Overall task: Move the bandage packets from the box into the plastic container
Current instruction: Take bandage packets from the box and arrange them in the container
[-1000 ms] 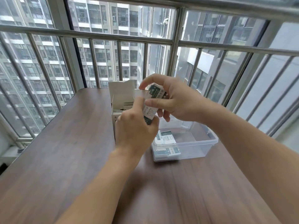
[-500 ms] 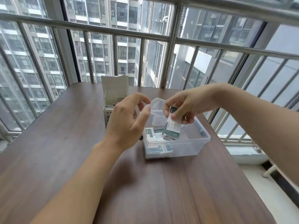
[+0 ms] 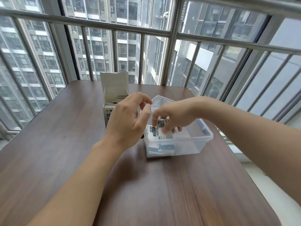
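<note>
On the left side of the brown table (image 3: 68, 144) stands the white box (image 3: 114, 90) with its lid flap up, and more bandage packets (image 3: 112, 104) still peek out of the top of it. Just to the right of the box is the left hand (image 3: 128, 121). It holds nothing, and its fingers (image 3: 143, 98) are loosely bent and apart in the air. A moment ago this hand was helping to hold a packet up high, and now it has let go and stays near the box. Next comes the clear plastic container (image 3: 202, 141), which sits close beside the box. The right hand (image 3: 172, 116) has come down into it from above. Its fingers (image 3: 164, 130) are pinched on a packet (image 3: 160, 123) and are setting it on the pile of packets (image 3: 158, 135) already lying in the left part of the container. A second ago that packet was up in the air between both hands, so it has now gone from the box side into the container. That means one more packet is almost done. I think the right hand only has to let go, and the left hand is free to pick the next packet from the box, because the box is not empty yet.
</note>
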`<move>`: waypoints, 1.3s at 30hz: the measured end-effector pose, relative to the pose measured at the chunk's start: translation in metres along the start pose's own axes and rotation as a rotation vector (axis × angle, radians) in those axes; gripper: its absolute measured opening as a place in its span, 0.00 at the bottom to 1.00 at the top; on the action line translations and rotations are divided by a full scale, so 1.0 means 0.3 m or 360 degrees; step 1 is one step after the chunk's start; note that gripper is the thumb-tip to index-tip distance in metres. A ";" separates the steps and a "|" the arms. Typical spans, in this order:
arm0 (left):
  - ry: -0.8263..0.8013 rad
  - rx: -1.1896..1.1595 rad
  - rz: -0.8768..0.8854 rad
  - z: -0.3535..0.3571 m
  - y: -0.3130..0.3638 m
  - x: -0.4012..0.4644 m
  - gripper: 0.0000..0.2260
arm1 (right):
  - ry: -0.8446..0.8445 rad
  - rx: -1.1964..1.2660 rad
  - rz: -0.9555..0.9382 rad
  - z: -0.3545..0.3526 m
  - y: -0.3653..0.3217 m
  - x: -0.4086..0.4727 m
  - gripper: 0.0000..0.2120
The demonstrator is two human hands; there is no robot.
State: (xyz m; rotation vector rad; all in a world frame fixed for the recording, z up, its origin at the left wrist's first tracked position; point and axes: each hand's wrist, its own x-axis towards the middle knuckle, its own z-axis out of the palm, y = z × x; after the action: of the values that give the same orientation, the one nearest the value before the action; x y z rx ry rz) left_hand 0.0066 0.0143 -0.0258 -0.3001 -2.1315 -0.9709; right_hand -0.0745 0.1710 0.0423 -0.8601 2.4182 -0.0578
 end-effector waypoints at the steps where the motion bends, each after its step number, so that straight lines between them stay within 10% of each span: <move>1: 0.0001 0.0000 0.0004 0.000 0.001 0.000 0.11 | 0.0031 -0.0026 -0.0008 0.005 0.000 -0.006 0.16; 39: 0.0021 -0.0011 0.0001 -0.002 0.004 0.000 0.13 | 0.0168 0.0327 0.0325 0.069 -0.047 -0.012 0.22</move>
State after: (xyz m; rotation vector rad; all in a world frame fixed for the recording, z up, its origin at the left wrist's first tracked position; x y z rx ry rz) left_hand 0.0075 0.0148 -0.0248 -0.2970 -2.1164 -0.9774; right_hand -0.0533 0.1650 0.0300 -0.5274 2.5311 -0.2750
